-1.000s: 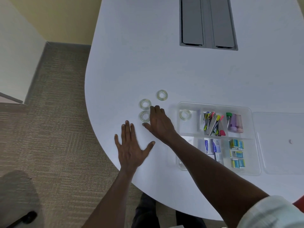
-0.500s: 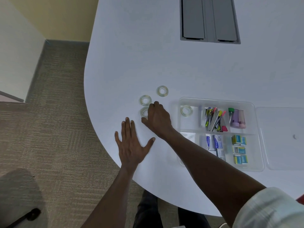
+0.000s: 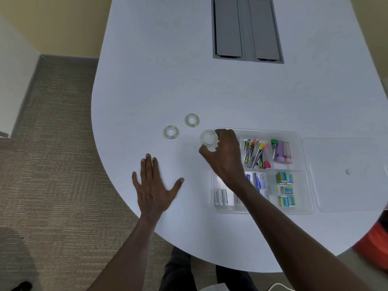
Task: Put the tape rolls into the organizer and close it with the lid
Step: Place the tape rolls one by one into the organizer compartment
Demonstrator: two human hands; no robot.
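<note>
My right hand [image 3: 224, 156] grips a clear tape roll [image 3: 208, 141] lifted just left of the organizer's top-left corner. Two more clear tape rolls lie flat on the white table, one [image 3: 171, 132] to the left and one [image 3: 192, 120] farther back. The clear organizer [image 3: 305, 185] holds pens, small bottles and small boxes; my hand hides its top-left compartment. The transparent lid [image 3: 344, 196] lies flat to the organizer's right. My left hand [image 3: 153, 187] rests flat on the table with fingers spread, holding nothing.
A grey cable hatch [image 3: 246, 30] is set into the table [image 3: 168, 59] at the back. The rounded table edge runs close to my left hand, with carpet [image 3: 52, 164] beyond. An orange object [image 3: 375, 248] sits below the table at the right.
My right hand closed on the nearest tape roll, lifted it off the table and carried it rightward to the organizer's corner. My left hand has stayed flat.
</note>
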